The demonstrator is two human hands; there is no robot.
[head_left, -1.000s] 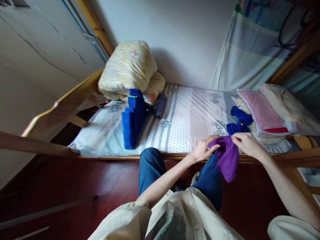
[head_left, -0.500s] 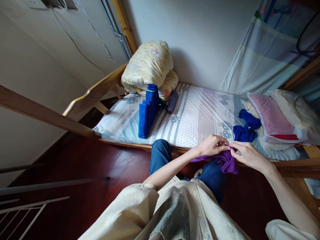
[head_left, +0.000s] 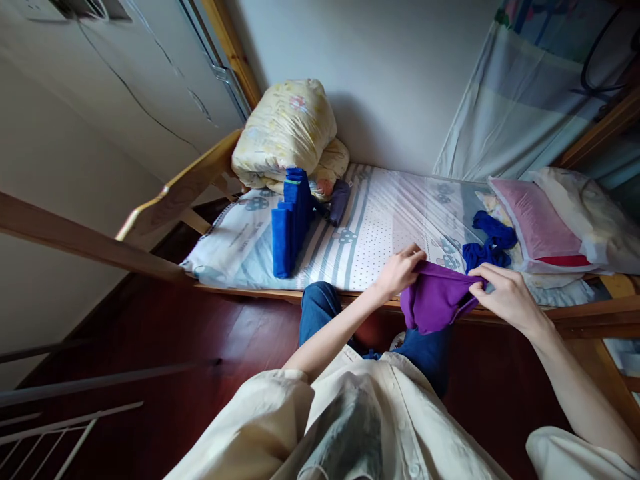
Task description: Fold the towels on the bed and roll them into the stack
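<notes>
A purple cloth hangs between my two hands at the near edge of the bed. My left hand pinches its left top corner. My right hand pinches its right top edge. The cloth is stretched between them and sags over my knee. A crumpled blue cloth lies on the mattress just beyond my right hand. A row of folded blue cloths stands further left on the mattress.
A rolled yellow quilt sits at the bed's far left end, a dark small bundle beside it. A pink pillow lies at the right end. Wooden rails frame the bed; dark red floor lies below.
My hands have drawn apart and lifted a little, so the purple cloth, bunched half a second ago, is now spread between them. The view has shifted slightly.
</notes>
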